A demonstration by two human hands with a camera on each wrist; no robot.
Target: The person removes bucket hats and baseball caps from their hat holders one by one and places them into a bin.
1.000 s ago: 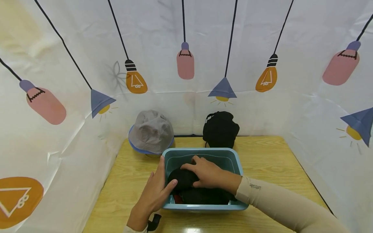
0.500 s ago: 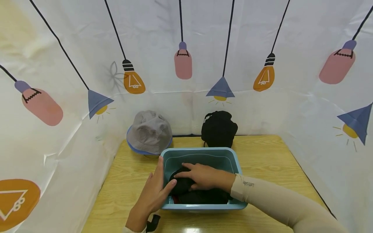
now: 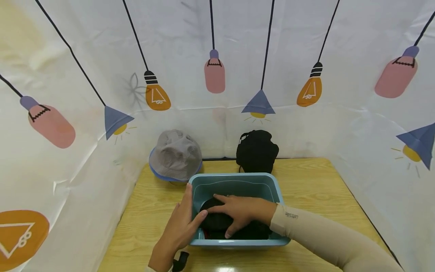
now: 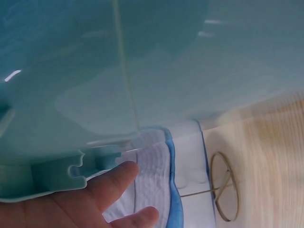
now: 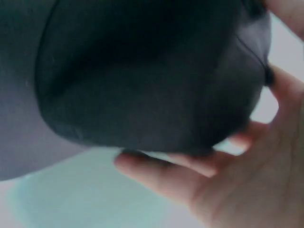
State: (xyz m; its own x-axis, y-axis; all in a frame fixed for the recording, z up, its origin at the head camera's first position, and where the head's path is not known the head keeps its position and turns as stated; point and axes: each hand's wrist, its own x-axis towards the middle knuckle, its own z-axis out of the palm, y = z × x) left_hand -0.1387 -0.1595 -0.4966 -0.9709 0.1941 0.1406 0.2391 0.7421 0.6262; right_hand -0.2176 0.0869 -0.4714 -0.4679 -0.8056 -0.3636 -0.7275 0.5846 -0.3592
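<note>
A blue-green plastic bin (image 3: 238, 179) stands in front of me with dark headwear inside. My left hand (image 3: 180, 223) grips its left rim, thumb over the edge and long fingers along the outer wall. In the left wrist view, those fingers (image 4: 114, 185) extend past the underside of the rim. My right hand (image 3: 242, 209) reaches inside, fingers spread over a black cap (image 3: 215, 217) at the left end. The right wrist view has the fingertips (image 5: 128, 161) at the black cloth's edge. More dark fabric (image 3: 253, 231) lies at the near side, partly under the hand.
Behind the bin, a grey bucket hat (image 3: 176, 155) with a blue edge stands at left and a black hat (image 3: 257, 151) at right. The wooden table (image 3: 309, 192) ends against a white sheet (image 3: 217, 128) printed with lamps. A cord loop (image 4: 223, 187) hangs from the bucket hat.
My right hand's fingers have flattened and spread over the black cap, and its thumb has moved toward the near rim. The cap has shifted slightly right. My left hand stays on the rim.
</note>
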